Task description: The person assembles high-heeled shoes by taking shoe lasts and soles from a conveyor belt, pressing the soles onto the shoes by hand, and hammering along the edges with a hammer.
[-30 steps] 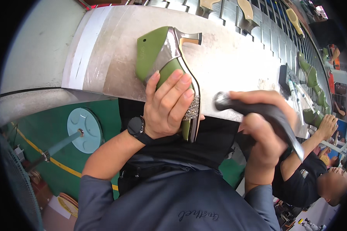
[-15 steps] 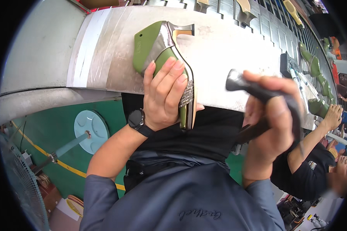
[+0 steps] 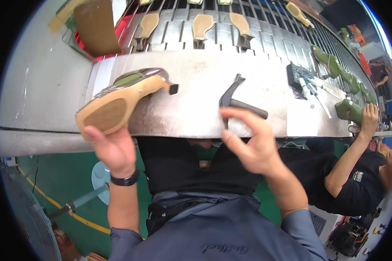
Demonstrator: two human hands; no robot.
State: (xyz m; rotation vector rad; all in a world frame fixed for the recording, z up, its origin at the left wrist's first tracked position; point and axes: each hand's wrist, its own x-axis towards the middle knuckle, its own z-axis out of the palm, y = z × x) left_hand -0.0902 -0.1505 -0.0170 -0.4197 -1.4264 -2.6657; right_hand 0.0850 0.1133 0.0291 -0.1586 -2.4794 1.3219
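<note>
At the left of the bench, my left hand (image 3: pixel 114 150) is closed on the toe end of a heeled shoe (image 3: pixel 125 93), thumb against its sole. The shoe has a tan sole, a green and metallic upper with a sparkling band, and a short dark-tipped heel pointing right. A black hammer (image 3: pixel 244 106) lies on the bench right of the middle. My right hand (image 3: pixel 252 141) is beside it, thumb and forefinger apart around the lower end of its head, without a visible grip. The other right fingers are partly hidden.
Several tan-soled heeled shoes (image 3: pixel 202 27) rest on the slatted metal conveyor (image 3: pixel 174 37) behind the bench. A dark box (image 3: pixel 295 76) and white pens or tubes (image 3: pixel 307 89) are at the right. Beyond, a co-worker's hand (image 3: pixel 370 116) touches a green shoe (image 3: pixel 349 111). A brown board (image 3: pixel 96 28) stands back left.
My right hand has let the hammer down onto the bench and opened. My left hand has moved left with the shoe, now turned so its sole shows.
</note>
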